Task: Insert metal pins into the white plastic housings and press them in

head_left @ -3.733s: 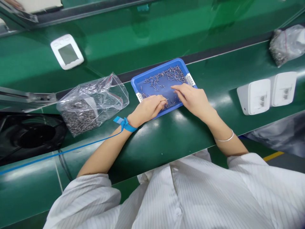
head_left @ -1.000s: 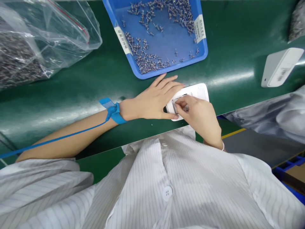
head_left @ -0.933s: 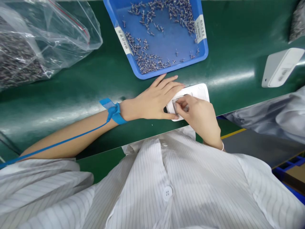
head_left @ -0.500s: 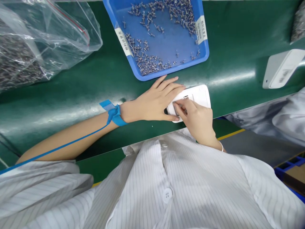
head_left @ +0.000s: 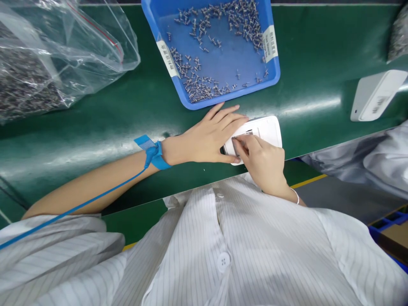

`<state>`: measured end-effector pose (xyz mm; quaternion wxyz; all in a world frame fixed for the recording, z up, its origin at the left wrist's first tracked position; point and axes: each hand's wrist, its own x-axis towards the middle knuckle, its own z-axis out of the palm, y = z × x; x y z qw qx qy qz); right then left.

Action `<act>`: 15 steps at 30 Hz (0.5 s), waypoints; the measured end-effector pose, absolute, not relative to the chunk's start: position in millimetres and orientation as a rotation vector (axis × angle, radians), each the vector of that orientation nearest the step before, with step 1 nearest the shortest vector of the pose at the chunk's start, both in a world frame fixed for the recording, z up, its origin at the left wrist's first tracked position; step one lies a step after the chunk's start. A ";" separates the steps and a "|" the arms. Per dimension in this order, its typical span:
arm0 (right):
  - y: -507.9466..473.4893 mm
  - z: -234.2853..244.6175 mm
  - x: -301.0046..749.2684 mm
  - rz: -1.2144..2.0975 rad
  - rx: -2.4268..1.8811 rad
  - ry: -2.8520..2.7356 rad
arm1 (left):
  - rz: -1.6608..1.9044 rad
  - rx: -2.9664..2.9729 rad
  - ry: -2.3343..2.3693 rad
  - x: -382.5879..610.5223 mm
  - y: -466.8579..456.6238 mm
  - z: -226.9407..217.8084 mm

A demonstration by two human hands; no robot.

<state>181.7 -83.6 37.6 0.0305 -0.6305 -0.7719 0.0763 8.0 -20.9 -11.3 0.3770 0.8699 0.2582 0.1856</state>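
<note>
A white plastic device housing (head_left: 270,129) with a recessed compartment lies near the table's front edge. My left hand (head_left: 208,138) is laid palm down with fingers stretched, its thumb at the near edge and its index finger at the far edge, holding the housing's left end between them. Over the compartment, the thumb and forefinger of my right hand (head_left: 263,161) are pinched together; whatever is between the tips is too small and hidden to make out. Just beyond my left fingertips, a blue tray (head_left: 223,97) contains many small metal spring-like parts (head_left: 199,87).
A clear zip bag (head_left: 28,85) full of small metal parts lies at the left. Another white device (head_left: 378,95) with a barcode label rests at the right, below a second bag (head_left: 398,36). A blue wrist strap (head_left: 159,156) trails its cord leftward. A person's pale sleeve (head_left: 366,157) shows at the right edge.
The whole view has shifted slightly, so things sit a little lower. My right fingertips stay pinched over the compartment, and my left hand keeps its place on the housing.
</note>
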 end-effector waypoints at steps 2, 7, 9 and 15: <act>-83.4 37.6 181.1 0.231 -1.942 -2.382 | 0.479 2.238 0.656 7.8 -20.8 -11.8; -82.4 37.5 179.4 0.201 -1.957 -2.378 | 0.494 2.253 0.647 7.4 -21.2 -13.4; -81.5 39.0 179.6 0.227 -1.959 -2.407 | 0.508 2.251 0.648 7.5 -21.6 -13.9; -77.4 51.4 182.7 0.433 -1.965 -2.487 | 0.501 2.273 0.666 8.0 -22.2 -14.0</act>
